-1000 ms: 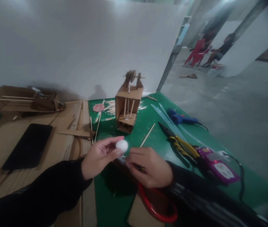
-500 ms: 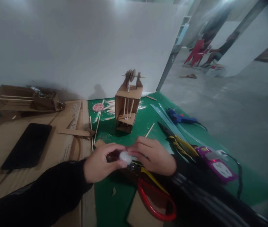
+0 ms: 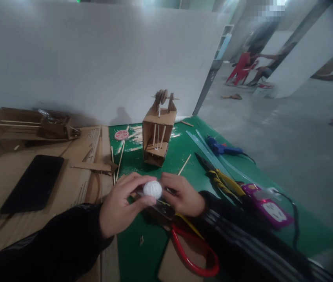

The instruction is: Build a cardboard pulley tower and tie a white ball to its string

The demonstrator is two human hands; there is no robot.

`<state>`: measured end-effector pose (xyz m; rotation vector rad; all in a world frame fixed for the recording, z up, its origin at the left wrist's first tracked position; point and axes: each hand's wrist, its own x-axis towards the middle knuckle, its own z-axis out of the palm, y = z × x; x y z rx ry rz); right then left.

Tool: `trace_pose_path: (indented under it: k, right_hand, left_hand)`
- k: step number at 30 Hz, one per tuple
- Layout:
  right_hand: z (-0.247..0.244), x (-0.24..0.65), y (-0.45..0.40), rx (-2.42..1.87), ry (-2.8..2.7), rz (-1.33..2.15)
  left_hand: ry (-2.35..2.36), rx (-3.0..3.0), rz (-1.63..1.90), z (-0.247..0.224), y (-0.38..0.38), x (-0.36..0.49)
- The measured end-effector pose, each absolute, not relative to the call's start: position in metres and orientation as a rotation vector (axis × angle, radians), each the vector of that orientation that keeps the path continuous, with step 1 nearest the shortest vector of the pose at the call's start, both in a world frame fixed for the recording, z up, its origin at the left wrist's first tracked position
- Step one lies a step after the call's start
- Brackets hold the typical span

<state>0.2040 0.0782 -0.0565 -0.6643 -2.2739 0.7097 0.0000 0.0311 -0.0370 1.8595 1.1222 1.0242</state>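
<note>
A small white ball [image 3: 152, 190], ridged like wound thread, is pinched between the thumb and fingers of my left hand [image 3: 125, 201]. Just to its right, my right hand [image 3: 184, 194] has its fingers curled and closed; what is in them, if anything, is hidden. Below both hands lie scissors with red handles [image 3: 194, 262], their blades partly covered. A yellow handle [image 3: 188, 225] shows beside them. Beyond my hands stands a cardboard box frame [image 3: 159, 133] with upright sticks and cardboard discs on a top axle.
Pliers [image 3: 223, 180], a blue glue gun [image 3: 223, 148], clear glue sticks [image 3: 206, 147] and a purple power strip [image 3: 268, 205] lie right on the green table [image 3: 133, 239]. Left are a black phone [image 3: 33, 184], cardboard sheets and another cardboard frame [image 3: 33, 123]. A seated person is in the background.
My right hand has drawn slightly right, away from the white ball, uncovering more of it. My left hand keeps its pinch. The view has shifted a little.
</note>
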Motion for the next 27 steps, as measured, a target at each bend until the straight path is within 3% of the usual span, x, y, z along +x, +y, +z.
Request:
trace_pose_path:
  k: [11, 27]
  right_hand:
    - [-0.05, 0.197, 0.057, -0.492, -2.592, 0.432]
    - [-0.038, 0.204, 0.055, -0.456, -2.418, 0.421]
  left_hand:
    - [1.164, 1.499, 1.137, -0.06, 0.038, 0.005]
    - [0.987, 1.335, 0.982, -0.053, 0.042, 0.003]
